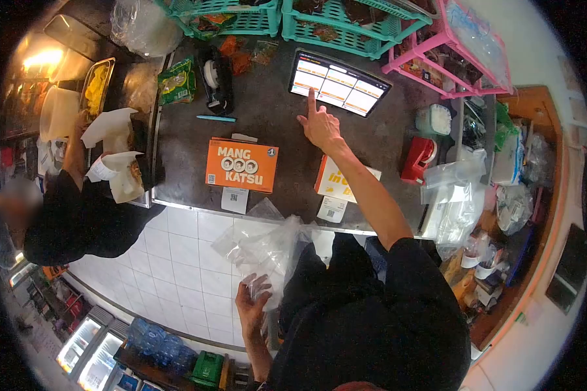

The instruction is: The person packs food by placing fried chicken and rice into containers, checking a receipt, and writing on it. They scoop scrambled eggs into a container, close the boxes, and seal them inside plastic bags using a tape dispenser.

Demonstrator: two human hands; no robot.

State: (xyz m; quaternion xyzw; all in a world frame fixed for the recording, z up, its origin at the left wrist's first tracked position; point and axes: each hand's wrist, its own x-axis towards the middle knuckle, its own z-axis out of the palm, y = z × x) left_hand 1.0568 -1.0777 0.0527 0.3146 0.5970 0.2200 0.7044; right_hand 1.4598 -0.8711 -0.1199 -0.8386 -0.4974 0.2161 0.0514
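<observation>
With the index finger stretched out, my right hand (321, 127) touches the lower left part of a lit tablet (339, 83) on the dark counter. My left hand (253, 298) is below the counter edge, its fingers curled around a clear plastic bag (267, 251). An orange box (242, 164) lies on the counter left of my right arm, with a paper slip (234, 200) at its lower edge. Partly under my right forearm sits a second box, orange and white (336, 184), also with a slip (332, 210).
Another person (78, 215) stands at the left, hands near paper-wrapped food. Tape dispensers, black (216, 85) and red (419, 158), stand on the counter. Teal baskets (352, 29) and a pink rack (437, 55) line the back. Clear bags (456, 202) lie at the right.
</observation>
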